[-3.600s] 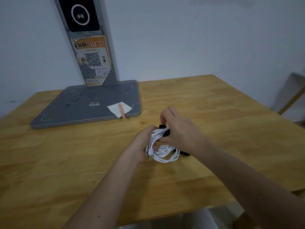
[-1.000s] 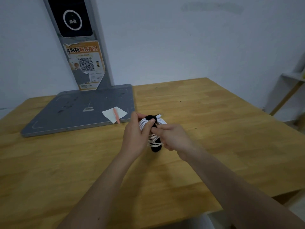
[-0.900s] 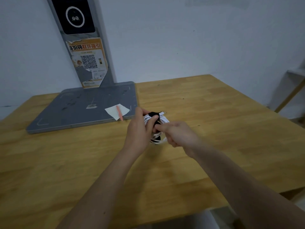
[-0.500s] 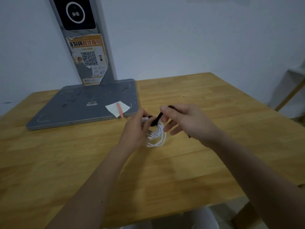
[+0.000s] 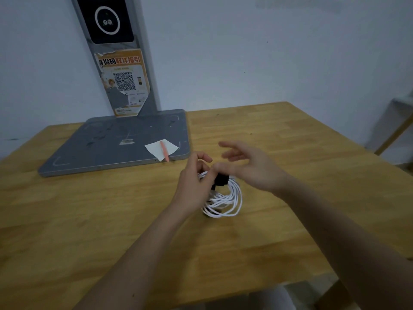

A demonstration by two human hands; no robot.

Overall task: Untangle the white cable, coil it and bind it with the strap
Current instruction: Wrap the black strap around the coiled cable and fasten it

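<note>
The white cable (image 5: 225, 198) is thin, light and limp, by the look of it, so its loops will likely spring apart if let go; the sensible place to take it is where the strands are gathered, under the black strap (image 5: 220, 179), not by a single loose loop (which would pull the coil out of shape). The coil hangs just above the wooden table (image 5: 290, 135), its lower loops close to the surface; whether they touch I cannot tell. The left hand (image 5: 194, 186) has its grip closed on the bundle at the top, fingers curled round the strands beside the strap. The right hand (image 5: 250, 166) is spread, fingers straight and apart, holding nothing; its thumb seems to press the strap end down, though blur leaves that uncertain.
</note>
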